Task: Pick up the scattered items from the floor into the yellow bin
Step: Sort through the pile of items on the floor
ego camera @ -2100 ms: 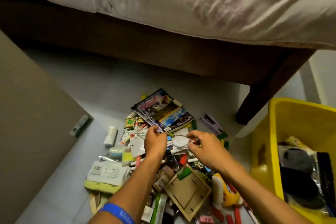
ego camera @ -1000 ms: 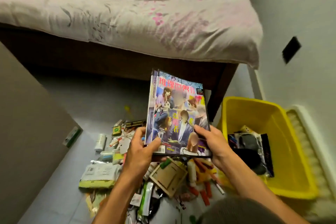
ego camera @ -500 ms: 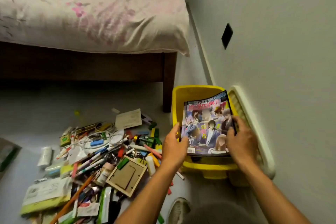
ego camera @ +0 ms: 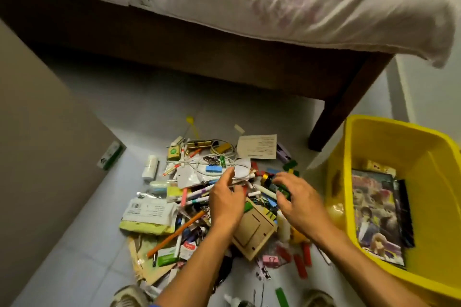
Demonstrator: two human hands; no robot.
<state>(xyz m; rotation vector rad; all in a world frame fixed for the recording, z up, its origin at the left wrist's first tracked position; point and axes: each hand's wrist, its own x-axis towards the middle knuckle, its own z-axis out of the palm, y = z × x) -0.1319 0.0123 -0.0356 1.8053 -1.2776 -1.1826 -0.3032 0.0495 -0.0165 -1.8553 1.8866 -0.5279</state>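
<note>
A heap of scattered items [ego camera: 199, 197] covers the floor: pens, markers, paper slips, cables, a wooden frame [ego camera: 254, 229], small blocks. The yellow bin [ego camera: 399, 142] stands at the right, with magazines [ego camera: 376, 217] lying flat inside. My left hand [ego camera: 225, 200] hovers over the middle of the heap, fingers spread, holding nothing. My right hand [ego camera: 296, 203] is just right of it, fingers curled and apart above a small black-and-gold bottle [ego camera: 267, 178] and green blocks; it grips nothing that I can see.
A bed [ego camera: 249, 7] with a floral sheet spans the top; its dark wooden leg [ego camera: 336, 112] stands just left of the bin. A brown cabinet side [ego camera: 37, 132] walls off the left. My shoes [ego camera: 128, 296] show at the bottom edge.
The magazines I held with both hands now lie in the yellow bin. Both hands have come back empty over the heap, and the view has swung left and down.
</note>
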